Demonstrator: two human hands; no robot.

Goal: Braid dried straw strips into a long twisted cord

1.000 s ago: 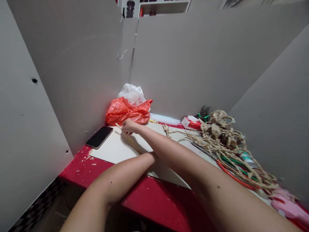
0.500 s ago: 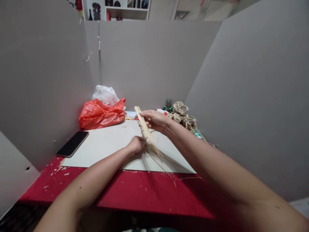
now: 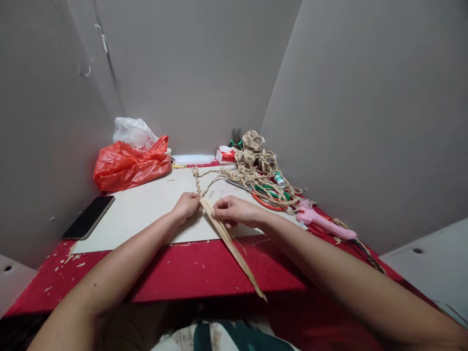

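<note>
Pinched in my right hand (image 3: pixel 234 211) is a long, flat, pale dried-fibre strip (image 3: pixel 236 253). The strip slants down toward me past the table's front edge, and its upper end is by my left fingertips. My left hand (image 3: pixel 187 204) is closed on a twisted straw cord (image 3: pixel 198 183), just left of the strip's end. From there the cord runs up the white board (image 3: pixel 146 219), bends over and leads right to a heap of the same rope (image 3: pixel 252 158). Where strip and cord meet is partly covered by my fingers.
Pliers with green (image 3: pixel 272 191) and orange handles lie among the rope, near a pink glue gun (image 3: pixel 325 223). A black phone (image 3: pixel 89 218) and a red plastic bag (image 3: pixel 131 165) are on the left. Grey panels (image 3: pixel 183 73) enclose the red-covered table (image 3: pixel 175 278).
My right hand has come down with the strip, which now lies lower and points toward me. My left hand stays by its upper end. The view has shifted right and down.
</note>
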